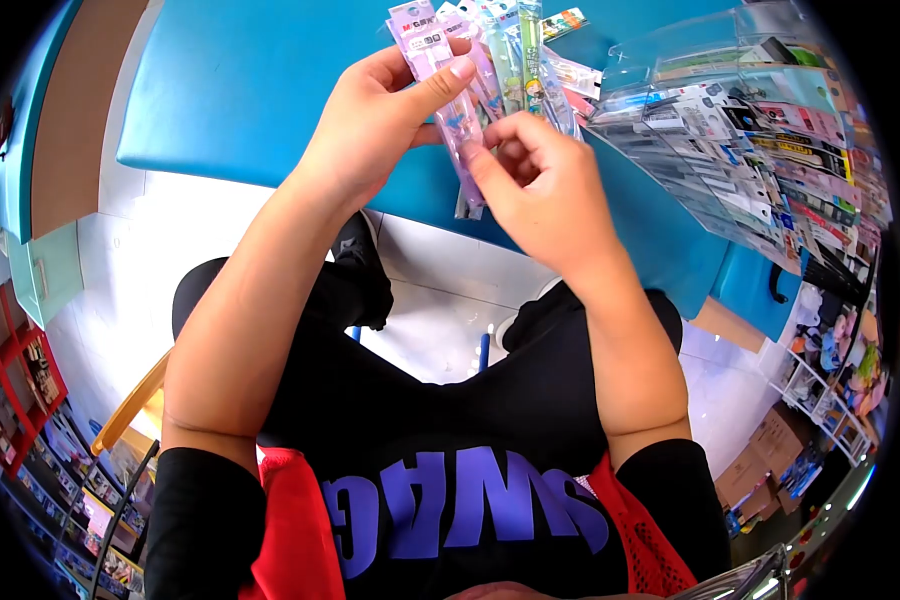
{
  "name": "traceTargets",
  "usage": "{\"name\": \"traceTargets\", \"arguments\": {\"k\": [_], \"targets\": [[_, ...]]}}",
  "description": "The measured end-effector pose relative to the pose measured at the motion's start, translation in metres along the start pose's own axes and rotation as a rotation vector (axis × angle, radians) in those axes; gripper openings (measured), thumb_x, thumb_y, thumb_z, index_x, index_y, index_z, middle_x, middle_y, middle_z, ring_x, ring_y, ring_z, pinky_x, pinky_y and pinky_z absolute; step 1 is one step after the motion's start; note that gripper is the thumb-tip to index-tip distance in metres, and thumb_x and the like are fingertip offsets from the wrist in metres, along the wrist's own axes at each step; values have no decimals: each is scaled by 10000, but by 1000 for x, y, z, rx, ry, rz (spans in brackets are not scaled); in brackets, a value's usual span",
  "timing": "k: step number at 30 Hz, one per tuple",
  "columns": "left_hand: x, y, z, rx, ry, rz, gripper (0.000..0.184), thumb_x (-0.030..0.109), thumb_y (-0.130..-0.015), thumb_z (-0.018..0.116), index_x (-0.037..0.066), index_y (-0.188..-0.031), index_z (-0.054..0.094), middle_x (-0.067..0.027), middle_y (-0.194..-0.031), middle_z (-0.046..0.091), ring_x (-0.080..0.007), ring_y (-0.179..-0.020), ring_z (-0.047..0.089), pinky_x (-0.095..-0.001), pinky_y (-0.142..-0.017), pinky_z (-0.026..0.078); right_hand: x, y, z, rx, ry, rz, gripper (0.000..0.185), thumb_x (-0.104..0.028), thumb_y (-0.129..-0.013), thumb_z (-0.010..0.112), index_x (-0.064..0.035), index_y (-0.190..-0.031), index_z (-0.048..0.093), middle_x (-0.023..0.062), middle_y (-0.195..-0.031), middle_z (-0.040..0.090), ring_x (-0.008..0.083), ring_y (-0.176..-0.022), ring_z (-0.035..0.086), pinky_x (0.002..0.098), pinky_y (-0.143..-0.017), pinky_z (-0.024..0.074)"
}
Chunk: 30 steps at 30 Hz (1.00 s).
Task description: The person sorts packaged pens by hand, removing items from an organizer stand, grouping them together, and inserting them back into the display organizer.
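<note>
Holding a slim purple packet (456,117) slanted above the near edge of the blue worktop (240,100), printed header at the far end. Gripped in left hand (375,115): thumb pressed across the upper part, other fingers curled underneath. Steadied or worked lower down by right hand (548,190): thumb and forefinger bent in close at the packet's side; can't tell whether clamped on it or just touching. Directly behind: more slim packets (533,60), purple and green, fanned out and overlapping. Can't tell if bunched in left hand or lying loose. Just beyond right hand, on the worktop: clear rack (638,150) full of packaged goods.

Looks like the step of handling or separating one packet at the bunch. For next move, probably need a firm left pinch and right fingertips clear of neighbouring wrappers. Watch for snagging on the overlaps.
</note>
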<state>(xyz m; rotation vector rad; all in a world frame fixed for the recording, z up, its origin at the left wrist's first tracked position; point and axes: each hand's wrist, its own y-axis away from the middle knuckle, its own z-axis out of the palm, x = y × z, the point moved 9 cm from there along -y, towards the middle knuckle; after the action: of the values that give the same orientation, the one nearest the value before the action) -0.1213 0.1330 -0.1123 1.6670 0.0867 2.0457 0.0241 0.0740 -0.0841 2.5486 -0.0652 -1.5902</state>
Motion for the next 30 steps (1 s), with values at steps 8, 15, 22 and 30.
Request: {"name": "traceTargets", "arguments": {"k": [8,15,22,30], "targets": [[2,-2,-8,-39,82,-13,409,240,-1023,700,-14,-1338,638,-105,-1168,718,-206,-1071,720,-406,-936,612,-3,-5,-12,160,-99,-109,145,-144,-987,689,-3,-969,664,76,-679,652,121,-592,613,301,-547,465],[29,-9,-54,123,-539,184,679,333,-938,805,17,-1472,530,-90,-1019,738,-202,-935,748,-360,-797,616,8,-11,-39,263,-307,-29,186,-180,-1031,664,5,-1012,653,-3,-866,671,47,-738,551,231,-634,447],[49,7,-67,516,-1308,519,703,452,-925,774,45,-1451,544,-112,-1002,713,-258,-952,718,-383,-801,595,14,-13,-41,252,-449,31,208,-215,-1032,677,-8,-1046,676,-16,-910,660,30,-802,550,208,-700,450],[20,18,-56,264,-1520,81,499,489,-928,747,98,-1220,639,-114,-945,682,-265,-914,698,-406,-725,546,22,-15,-45,315,-604,47,199,-182,-1032,665,-13,-1128,707,-18,-924,678,33,-726,509,204,-652,415]]}}
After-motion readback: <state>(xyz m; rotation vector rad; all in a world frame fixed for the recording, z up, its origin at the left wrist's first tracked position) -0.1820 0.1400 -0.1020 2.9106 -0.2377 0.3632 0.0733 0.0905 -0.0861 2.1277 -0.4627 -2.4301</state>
